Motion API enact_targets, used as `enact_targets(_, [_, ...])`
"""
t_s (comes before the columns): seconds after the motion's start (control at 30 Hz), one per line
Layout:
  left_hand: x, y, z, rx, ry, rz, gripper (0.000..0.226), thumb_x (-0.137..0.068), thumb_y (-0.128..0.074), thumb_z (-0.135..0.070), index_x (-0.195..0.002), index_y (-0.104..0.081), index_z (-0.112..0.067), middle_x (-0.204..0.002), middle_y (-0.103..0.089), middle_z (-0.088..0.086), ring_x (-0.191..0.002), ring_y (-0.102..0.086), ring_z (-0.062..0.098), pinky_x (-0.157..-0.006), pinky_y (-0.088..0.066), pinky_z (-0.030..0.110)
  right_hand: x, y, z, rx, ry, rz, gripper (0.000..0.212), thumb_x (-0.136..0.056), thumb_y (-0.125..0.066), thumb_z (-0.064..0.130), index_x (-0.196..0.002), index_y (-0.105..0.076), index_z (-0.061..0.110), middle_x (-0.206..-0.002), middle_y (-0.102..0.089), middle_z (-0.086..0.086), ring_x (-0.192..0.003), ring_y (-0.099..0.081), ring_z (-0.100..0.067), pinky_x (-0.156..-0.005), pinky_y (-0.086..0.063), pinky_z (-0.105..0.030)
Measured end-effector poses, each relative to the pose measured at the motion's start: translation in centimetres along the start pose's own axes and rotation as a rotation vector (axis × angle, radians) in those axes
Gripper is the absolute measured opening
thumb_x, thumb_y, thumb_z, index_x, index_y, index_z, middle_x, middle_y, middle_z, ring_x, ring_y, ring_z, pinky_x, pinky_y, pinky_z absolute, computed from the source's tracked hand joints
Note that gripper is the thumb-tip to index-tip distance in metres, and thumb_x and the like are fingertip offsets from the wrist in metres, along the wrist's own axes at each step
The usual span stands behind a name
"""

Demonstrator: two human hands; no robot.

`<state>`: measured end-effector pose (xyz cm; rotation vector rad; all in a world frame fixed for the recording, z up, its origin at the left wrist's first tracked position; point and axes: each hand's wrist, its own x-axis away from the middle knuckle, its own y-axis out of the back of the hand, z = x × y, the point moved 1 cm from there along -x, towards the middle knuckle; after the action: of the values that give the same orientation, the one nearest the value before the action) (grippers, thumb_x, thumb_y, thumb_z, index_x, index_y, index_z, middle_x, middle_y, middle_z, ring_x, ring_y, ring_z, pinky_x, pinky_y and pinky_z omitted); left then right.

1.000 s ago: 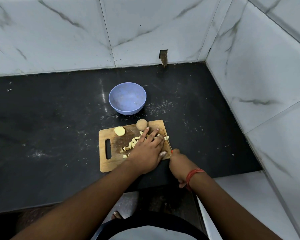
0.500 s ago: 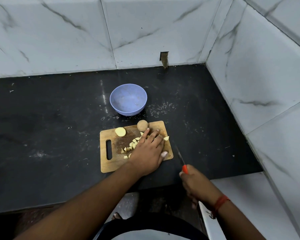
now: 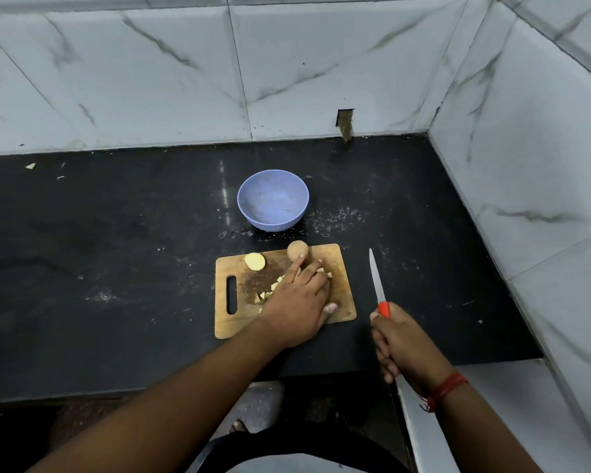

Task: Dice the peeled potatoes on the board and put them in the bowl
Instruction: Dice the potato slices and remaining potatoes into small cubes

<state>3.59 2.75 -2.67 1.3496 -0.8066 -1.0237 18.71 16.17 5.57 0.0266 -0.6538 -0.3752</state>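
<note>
Pale yellow potato dice (image 3: 274,289) are heaped mid cutting board (image 3: 338,295), partly covered by the left hand (image 3: 301,302), fingers straight and together. A half potato (image 3: 255,261) and whole potato (image 3: 297,250) are seen at the board's far edge; the blue bowl (image 3: 273,204) is beyond. The knife (image 3: 377,285) is gripped by the right hand (image 3: 403,343), now moved off the board rightward.

2 bare forearms, no sleeves in view. Left hand (image 3: 296,307) wears nothing; its thumbnail looks pale. Right hand (image 3: 401,344) has a red-orange thread band (image 3: 446,387) tied at the wrist, frayed ends hanging loose. Dark garment over a light one (image 3: 287,464) at bottom edge.
</note>
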Motion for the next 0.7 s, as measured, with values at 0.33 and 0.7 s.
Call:
enact_targets(0.33, [4.8, -0.2, 7.2, 0.284, 0.477, -0.029, 0.054, -0.099, -0.030, -0.056, -0.136, -0.061, -0.033, -0.152, -0.038, 0.019, -0.147, -0.025, 0.032, -0.125, -0.005, 0.050, -8.5, -2.7, 1.5, 0.252, 0.299, -0.322, 0.016, -0.101, -0.041, 0.019, -0.093, -0.054, 0.014, -0.089, -0.063, 0.000, -0.080, -0.060, -0.015, -0.073, -0.050, -0.035])
enact_targets(0.7, [5.3, -0.3, 8.7, 0.444, 0.437, 0.118, 0.053, -0.104, -0.036, -0.051, -0.149, -0.047, -0.027, -0.159, -0.028, 0.010, -0.146, -0.027, 0.025, -0.120, -0.027, 0.040, -10.6, -8.6, 0.3, 0.368, 0.503, -0.312, 0.021, -0.101, -0.046, 0.018, -0.117, -0.060, 0.020, -0.112, -0.063, 0.011, -0.103, -0.057, -0.006, -0.087, -0.044, -0.024])
